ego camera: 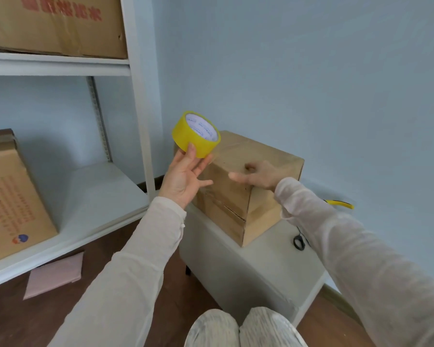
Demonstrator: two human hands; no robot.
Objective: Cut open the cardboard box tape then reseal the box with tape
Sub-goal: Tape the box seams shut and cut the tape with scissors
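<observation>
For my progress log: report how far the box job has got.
Done: the cardboard box lies with flaps closed; whether its old tape was cut cannot be told. In hand: the left hand holds the yellow tape roll, the right hand is at the box top. Left: no strip is pulled yet, so resealing remains.

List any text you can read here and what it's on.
Blue print on the yellow tape roll core: too small to read.
Red characters on the top-shelf brown cardboard box: blurred, cut off.
Red print on the tilted lower-shelf cardboard box: blurred.
Nothing legible anywhere.
</observation>
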